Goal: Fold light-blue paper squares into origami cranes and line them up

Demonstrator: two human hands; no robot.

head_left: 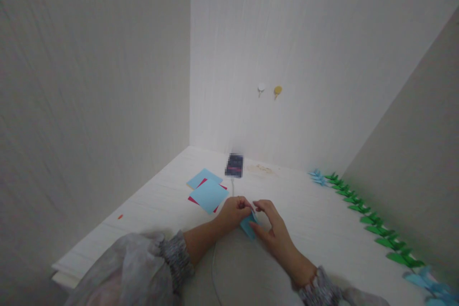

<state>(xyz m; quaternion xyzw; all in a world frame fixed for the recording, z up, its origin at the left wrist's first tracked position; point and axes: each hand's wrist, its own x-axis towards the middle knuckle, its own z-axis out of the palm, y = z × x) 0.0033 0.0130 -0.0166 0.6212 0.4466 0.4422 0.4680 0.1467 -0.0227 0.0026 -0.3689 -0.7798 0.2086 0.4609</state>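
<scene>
A folded piece of light blue paper [247, 229] is between my two hands, just above or on the white table. My left hand [232, 212] is closed, its thumb and fingers pinching the paper's upper end. From the other side comes my right hand [275, 230], its thumb against the paper and its forefinger curved near the upper tip. A gap shows between that thumb and forefinger. Part of the paper is hidden by the fingers. Square sheets of blue paper [208, 195] lie to the left, with red paper [193, 200] showing under them.
A pixelated dark device [234, 166] stands near the back wall, a white cable [214, 267] running toward me. Along the right wall lies a row of green folded paper pieces [371, 221], with blue folded pieces [318, 177] at its far end. An orange scrap [120, 217] lies left.
</scene>
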